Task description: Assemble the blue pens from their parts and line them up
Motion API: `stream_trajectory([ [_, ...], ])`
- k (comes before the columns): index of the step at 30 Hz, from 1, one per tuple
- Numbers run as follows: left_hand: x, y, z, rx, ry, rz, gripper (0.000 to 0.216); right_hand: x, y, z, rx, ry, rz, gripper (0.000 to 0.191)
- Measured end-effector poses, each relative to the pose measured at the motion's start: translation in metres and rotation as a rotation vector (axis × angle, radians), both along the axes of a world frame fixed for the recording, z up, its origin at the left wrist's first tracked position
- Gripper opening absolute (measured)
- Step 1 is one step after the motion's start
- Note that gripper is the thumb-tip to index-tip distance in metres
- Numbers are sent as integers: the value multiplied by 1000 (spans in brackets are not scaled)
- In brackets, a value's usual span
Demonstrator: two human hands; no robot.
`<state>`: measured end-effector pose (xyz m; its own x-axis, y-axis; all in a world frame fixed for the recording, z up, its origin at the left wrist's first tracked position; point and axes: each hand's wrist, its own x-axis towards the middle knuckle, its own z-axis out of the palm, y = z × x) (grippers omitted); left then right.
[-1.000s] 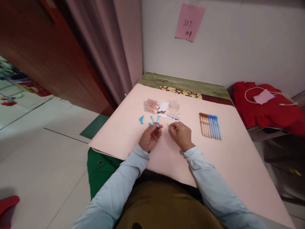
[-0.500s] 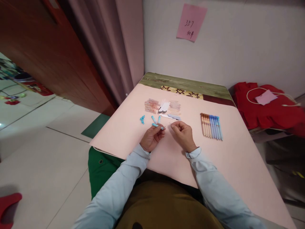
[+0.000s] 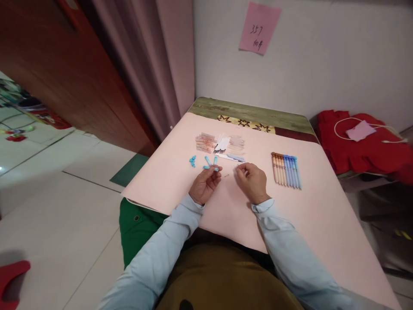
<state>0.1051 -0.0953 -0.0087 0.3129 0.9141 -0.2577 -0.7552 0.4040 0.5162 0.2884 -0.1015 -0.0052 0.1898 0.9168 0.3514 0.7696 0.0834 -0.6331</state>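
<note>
My left hand (image 3: 204,186) rests on the pink table cover (image 3: 180,181) and pinches a short light-blue pen piece (image 3: 215,168) at its fingertips. My right hand (image 3: 252,181) lies beside it with curled fingers, its fingertips close to a blue-grey pen barrel (image 3: 236,158). I cannot see whether it pinches anything. A tiny dark part (image 3: 226,175) lies on the cover between the hands. Just beyond them are loose blue barrels (image 3: 208,161), blue caps (image 3: 192,161), a fan of refills (image 3: 221,146), an orange parts pile (image 3: 204,143) and a beige parts pile (image 3: 237,145).
A row of finished orange and blue pens (image 3: 285,170) lies to the right of my right hand. The green table edge (image 3: 248,113) meets the wall, which carries a pink note (image 3: 259,28). Red cloth (image 3: 364,144) sits to the right. A curtain (image 3: 155,64) hangs at the left.
My right hand moved forward and right toward the blue-grey barrel. A tiny part now lies on the cover between the hands. My left hand stayed put, turning its blue piece slightly.
</note>
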Motion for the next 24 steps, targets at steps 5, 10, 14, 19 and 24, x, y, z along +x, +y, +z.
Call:
stream_trajectory([
  [5, -1, 2, -1, -39, -15, 34, 8, -3, -1, -9, -18, -218, 20, 17],
  [10, -1, 1, 1, -47, -31, 28, 8, 7, -4, -1, 13, -178, 370, 16],
  [14, 0, 2, 2, -52, -25, 37, 8, 15, 0, 0, -89, -193, 534, 10],
  [19, -1, 2, 1, -55, -38, 14, 7, 13, 3, -4, -133, -253, 487, 9],
  [24, -1, -1, 2, -22, -6, -47, 11, 7, -2, 1, -52, -171, 416, 11],
])
